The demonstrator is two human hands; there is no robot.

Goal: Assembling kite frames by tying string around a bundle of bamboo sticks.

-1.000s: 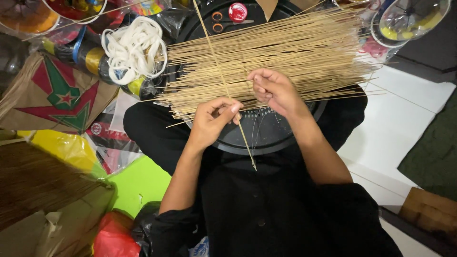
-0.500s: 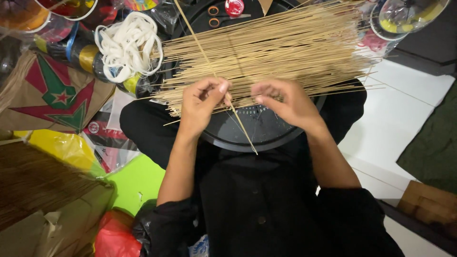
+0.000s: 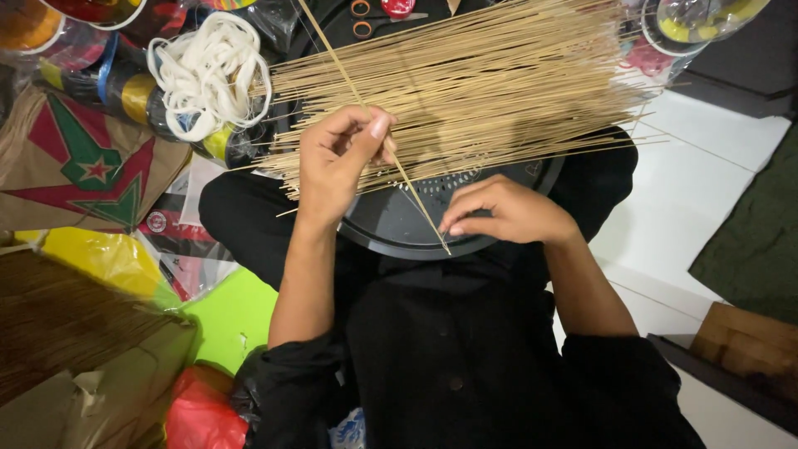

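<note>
A: Where is the single thin stick [image 3: 378, 133], and which way does it run?

B: It lies slanted over the middle of the view, its long axis going from about 11 o'clock down to 5 o'clock. The far end points past the top edge near the scissors [image 3: 366, 18]; the near tip ends over the lower rim of the round black tray [image 3: 391, 229].

A: Who has hold of it?

B: The left hand [image 3: 341, 158] is closed on it, thumb and forefinger pinching it partway along. The right hand [image 3: 507, 212] sits at 4 o'clock from the left one, fingers curled narrow, fingertips [image 3: 449, 226] right at the stick's near tip. I cannot tell whether they actually grip it.

A: And beneath it?

B: A broad bundle of sticks [image 3: 482, 83] is spread across the tray, fanned roughly from 9 o'clock to 3 o'clock, so the single stick crosses them at a steep angle. The tray rests on the person's lap, on black clothing.

A: Farther out?

B: At 10 o'clock a loose coil of white cord [image 3: 208, 71] lies on dark rolls with yellow bands. At 9 o'clock there is a brown paper piece with red and green star shapes [image 3: 83, 166]. Towards 7 o'clock sit yellow plastic [image 3: 108, 258], a bright green sheet [image 3: 237, 312] and a red bag [image 3: 199, 411]. White floor [image 3: 706, 191] shows at 3 o'clock.
</note>
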